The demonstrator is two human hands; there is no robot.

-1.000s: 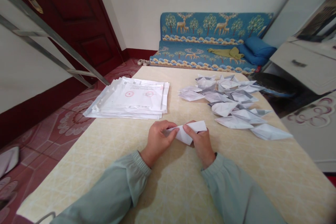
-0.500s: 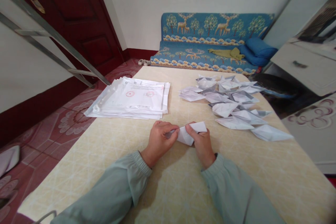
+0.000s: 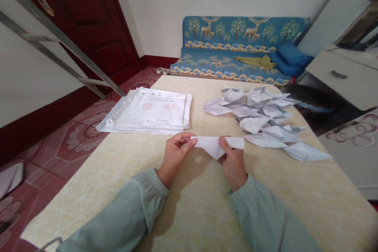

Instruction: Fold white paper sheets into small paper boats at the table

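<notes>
A piece of folded white paper [image 3: 209, 145] is held between my two hands above the table, a straight strip along its top and a point hanging below. My left hand [image 3: 176, 154] pinches its left end between thumb and fingers. Around the right part closes my right hand [image 3: 233, 162], thumb on the near face and fingers hidden behind. Several folded paper boats [image 3: 262, 139] lie in a cluster beyond my right hand. A stack of printed paper sheets [image 3: 161, 110], the top one with red stamps, rests beyond my left hand.
The table [image 3: 118, 189] has a pale patterned cover. Behind it stands a blue sofa [image 3: 233, 55] with a deer pattern. A metal ladder [image 3: 59, 41] leans at the left by a dark red door [image 3: 88, 4]. White cabinets [image 3: 348, 71] flank the right side.
The folded paper has turned level and shows more of its length. My left hand has moved to its far left end, and my right hand has shifted slightly right.
</notes>
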